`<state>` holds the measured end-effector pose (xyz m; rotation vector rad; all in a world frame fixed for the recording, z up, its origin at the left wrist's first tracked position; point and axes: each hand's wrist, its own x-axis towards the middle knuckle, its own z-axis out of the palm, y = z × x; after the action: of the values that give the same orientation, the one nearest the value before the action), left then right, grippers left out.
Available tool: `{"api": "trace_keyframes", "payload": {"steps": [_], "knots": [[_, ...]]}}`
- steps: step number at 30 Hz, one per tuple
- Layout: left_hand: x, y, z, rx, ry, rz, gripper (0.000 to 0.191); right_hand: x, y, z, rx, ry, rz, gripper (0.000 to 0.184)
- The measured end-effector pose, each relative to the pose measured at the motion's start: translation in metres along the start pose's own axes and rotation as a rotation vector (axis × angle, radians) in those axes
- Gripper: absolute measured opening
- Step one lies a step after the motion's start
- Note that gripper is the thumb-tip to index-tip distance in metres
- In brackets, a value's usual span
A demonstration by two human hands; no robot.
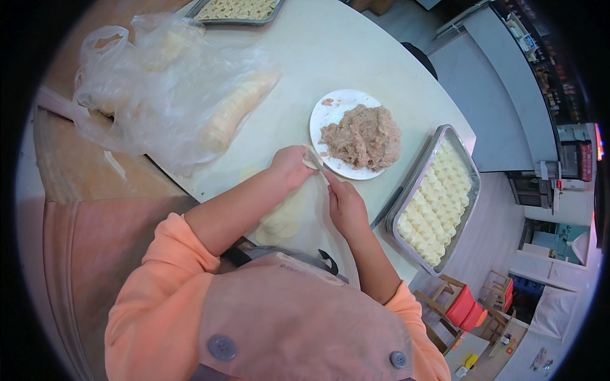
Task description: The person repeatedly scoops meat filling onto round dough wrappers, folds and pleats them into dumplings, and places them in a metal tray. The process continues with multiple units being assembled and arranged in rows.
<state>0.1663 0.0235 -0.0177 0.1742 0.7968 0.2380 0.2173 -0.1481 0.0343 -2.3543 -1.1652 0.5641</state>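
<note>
My left hand (pixel 289 164) holds a thin dough wrapper (pixel 310 161) at the near left rim of a white plate (pixel 318 109). In my right hand (pixel 348 207) is a slim flat spreader (pixel 316 159), its tip laid against that wrapper. Pinkish minced meat filling (pixel 362 135) is heaped on the plate, mostly to its right side. Loose round wrappers (pixel 281 221) lie overlapping on the white table under my left forearm. The spreader's grip is mostly hidden by my fingers.
A clear plastic bag (pixel 157 95) with a long stack of wrappers (pixel 240 109) covers the table's left. At the right edge stands a metal tray (pixel 473 190) of folded dumplings (pixel 433 205). Another dumpling tray (pixel 238 22) sits at the far side. Red chairs (pixel 461 305) stand beyond.
</note>
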Motion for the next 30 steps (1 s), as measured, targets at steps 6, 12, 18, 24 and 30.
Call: {"api": "trace_keyframes", "payload": {"steps": [6,12,18,24,30], "knots": [[-0.024,0.006,-0.014,-0.024,-0.039,0.092,0.037,-0.024,-0.005,-0.025,0.169,0.05,0.054,0.037],[-0.039,0.004,0.007,0.215,-0.202,0.094,0.037,-0.002,-0.011,-0.037,0.786,-0.146,0.388,0.035],[-0.035,0.005,0.018,0.013,-0.159,0.058,0.037,-0.009,-0.015,-0.033,0.584,0.018,0.172,0.033],[-0.033,0.013,0.014,-0.03,-0.179,0.108,0.039,-0.019,0.0,-0.027,0.351,0.113,0.15,0.035],[-0.061,0.012,0.031,0.247,-0.293,0.102,0.035,0.002,-0.001,-0.02,-0.153,0.215,-0.04,0.039]]}}
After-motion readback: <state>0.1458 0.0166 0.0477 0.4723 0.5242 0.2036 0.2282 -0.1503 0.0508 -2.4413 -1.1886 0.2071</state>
